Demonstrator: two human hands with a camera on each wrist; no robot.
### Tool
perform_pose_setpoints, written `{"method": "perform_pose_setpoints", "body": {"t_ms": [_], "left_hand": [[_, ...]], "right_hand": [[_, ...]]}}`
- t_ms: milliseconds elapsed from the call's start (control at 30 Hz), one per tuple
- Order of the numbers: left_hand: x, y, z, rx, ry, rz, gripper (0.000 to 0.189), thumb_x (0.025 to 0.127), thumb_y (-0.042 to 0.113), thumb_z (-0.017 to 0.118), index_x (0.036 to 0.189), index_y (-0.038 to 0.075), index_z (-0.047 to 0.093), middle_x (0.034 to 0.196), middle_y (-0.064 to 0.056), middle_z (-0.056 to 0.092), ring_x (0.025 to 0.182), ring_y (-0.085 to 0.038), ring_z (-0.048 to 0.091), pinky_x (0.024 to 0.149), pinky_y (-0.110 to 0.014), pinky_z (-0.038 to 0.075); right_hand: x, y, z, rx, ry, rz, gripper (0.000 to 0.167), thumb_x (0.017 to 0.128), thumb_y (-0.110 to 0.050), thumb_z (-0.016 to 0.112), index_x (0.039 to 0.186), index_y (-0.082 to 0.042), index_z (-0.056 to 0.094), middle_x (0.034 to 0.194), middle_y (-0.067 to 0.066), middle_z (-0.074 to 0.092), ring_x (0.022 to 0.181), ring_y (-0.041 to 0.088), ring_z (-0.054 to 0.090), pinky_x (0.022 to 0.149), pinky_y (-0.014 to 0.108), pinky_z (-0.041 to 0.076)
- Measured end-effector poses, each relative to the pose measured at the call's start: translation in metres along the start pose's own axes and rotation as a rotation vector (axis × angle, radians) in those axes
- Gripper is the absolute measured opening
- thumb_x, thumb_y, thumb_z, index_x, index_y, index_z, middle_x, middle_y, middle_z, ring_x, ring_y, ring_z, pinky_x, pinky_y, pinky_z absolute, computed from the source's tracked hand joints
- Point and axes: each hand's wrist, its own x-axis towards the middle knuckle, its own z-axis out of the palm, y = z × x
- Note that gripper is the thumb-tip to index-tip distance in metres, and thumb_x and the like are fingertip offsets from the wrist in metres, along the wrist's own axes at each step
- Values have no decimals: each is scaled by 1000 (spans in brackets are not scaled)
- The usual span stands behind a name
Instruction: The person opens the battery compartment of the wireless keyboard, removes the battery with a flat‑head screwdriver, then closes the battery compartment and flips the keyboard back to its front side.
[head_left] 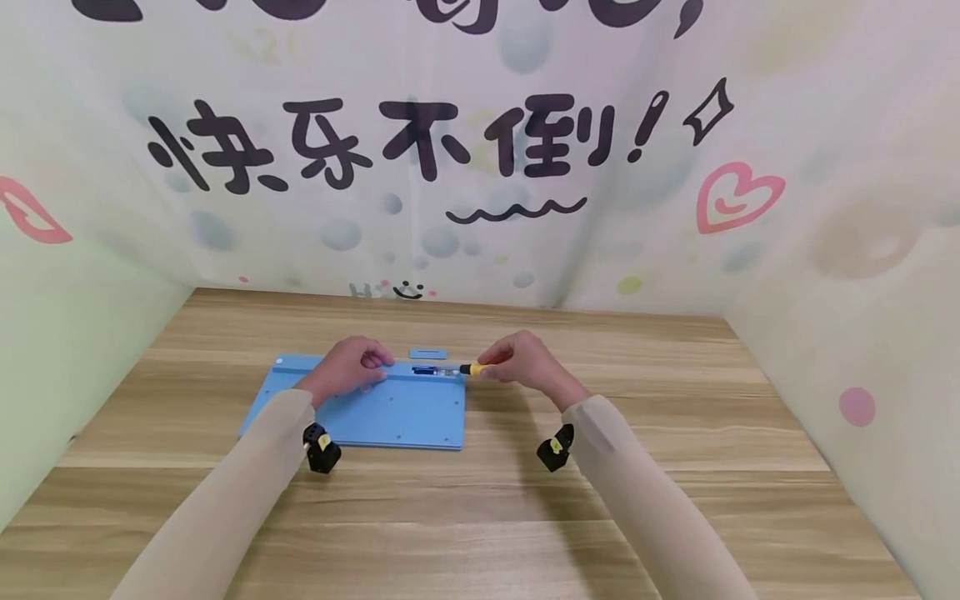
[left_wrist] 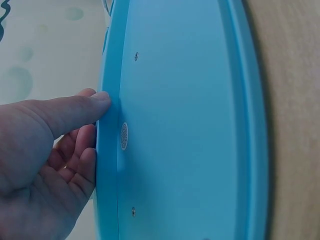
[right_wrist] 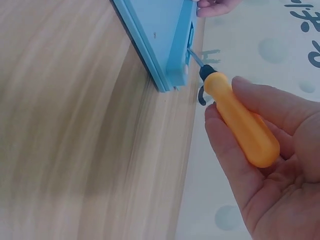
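Observation:
A light-blue keyboard (head_left: pixel 420 412) lies underside up, small screws dotting its back. My left hand (head_left: pixel 352 364) holds its thick far edge, thumb (left_wrist: pixel 102 98) on top and the other fingers curled behind. Between thumb and fingers, my right hand (head_left: pixel 525 362) grips a screwdriver (right_wrist: pixel 245 122) by its yellow handle. The thin metal shaft points left into the open battery slot (head_left: pixel 423 371) near the keyboard's far right corner. Inside that slot a dark blue battery shows; the screwdriver's tip is hidden in the right wrist view.
Just behind the keyboard lies a small blue battery cover (head_left: pixel 427 354). The wood-grain table (head_left: pixel 637 500) extends to both sides and toward me. A printed cloth (head_left: pixel 480 250) hangs along its back edge, with pale walls at left and right.

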Motion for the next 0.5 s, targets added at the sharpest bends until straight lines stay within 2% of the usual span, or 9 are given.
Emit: {"method": "perform_pose_setpoints", "body": {"t_ms": [300,500], "left_hand": [[-2,2,0,-5,3,9,17,84,-1,62,100,-4,64,94,-12,59,85,-24,50,78,-35,44],[-1,1,0,-5,1,3,18,84,-1,63,101,-4,64,95,-12,59,85,-23,50,78,-34,44]], "right_hand": [[-1,-7,-9,-55,-27,7,14,80,-7,70,94,-5,72,92,5,67,84,28,64,73,37,52],[2,-10,-15,-166,-42,-36,14,78,-9,72,92,-8,73,90,2,68,74,19,62,64,31,52]]}}
